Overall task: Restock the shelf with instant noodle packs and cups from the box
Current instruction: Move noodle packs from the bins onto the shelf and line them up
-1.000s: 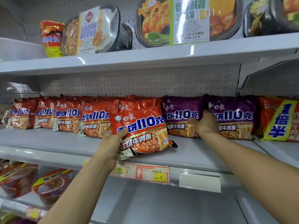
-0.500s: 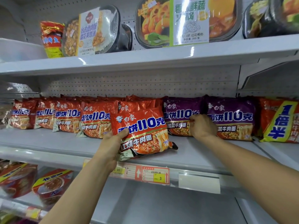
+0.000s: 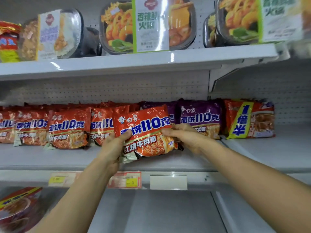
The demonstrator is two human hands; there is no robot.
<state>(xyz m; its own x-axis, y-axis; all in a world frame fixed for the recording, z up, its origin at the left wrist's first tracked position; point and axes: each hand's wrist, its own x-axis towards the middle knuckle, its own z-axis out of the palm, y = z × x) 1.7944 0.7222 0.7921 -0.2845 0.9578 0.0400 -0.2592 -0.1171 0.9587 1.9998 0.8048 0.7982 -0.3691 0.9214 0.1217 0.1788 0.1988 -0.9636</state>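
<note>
A red instant noodle pack (image 3: 146, 130) is held just above the front of the middle shelf (image 3: 168, 162). My left hand (image 3: 114, 147) grips its lower left corner, thumb on the front. My right hand (image 3: 186, 138) pinches its right edge. Behind it a row of red packs (image 3: 69, 126) runs to the left, with purple packs (image 3: 200, 118) to the right. The held pack hides part of one purple pack.
A red pack with a yellow band (image 3: 249, 120) stands at the right end of the row. Tray meals (image 3: 148, 26) fill the top shelf. Price tags (image 3: 125, 179) line the shelf edge. Red bowls (image 3: 18, 207) sit on the lower shelf at left.
My right hand left the purple packs and came left to take the red pack's right edge. The view shifted to the right.
</note>
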